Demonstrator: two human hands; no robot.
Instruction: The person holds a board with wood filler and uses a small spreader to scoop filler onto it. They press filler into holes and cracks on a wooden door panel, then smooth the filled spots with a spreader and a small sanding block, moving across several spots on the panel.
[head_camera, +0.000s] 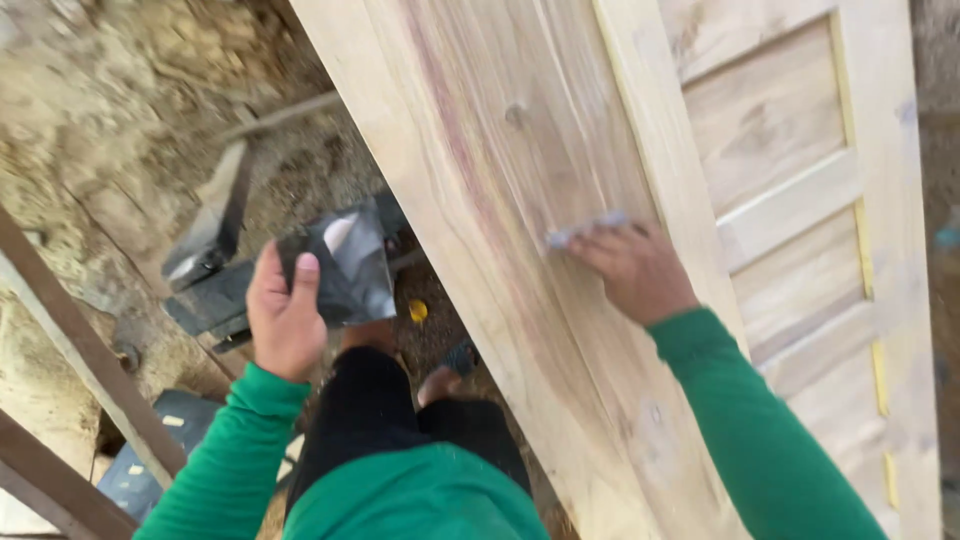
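Panelled wooden door (600, 200) worked by two hands in green sleeves.

The pale door is seen slanting across the frame, its raised panels to the right. The right hand (632, 268) is pressed flat on the door's surface, fingers closed over a small grey pad (585, 230). A dark folded sheet (345, 265) is gripped by the left hand (285, 318), beside the door's edge, above the sawdust-strewn floor (110, 130).

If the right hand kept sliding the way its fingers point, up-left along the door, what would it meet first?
Probably nothing but more bare wood: the right hand, pressing a pale pad, lies flat on the wooden door; a small knot sits further up.
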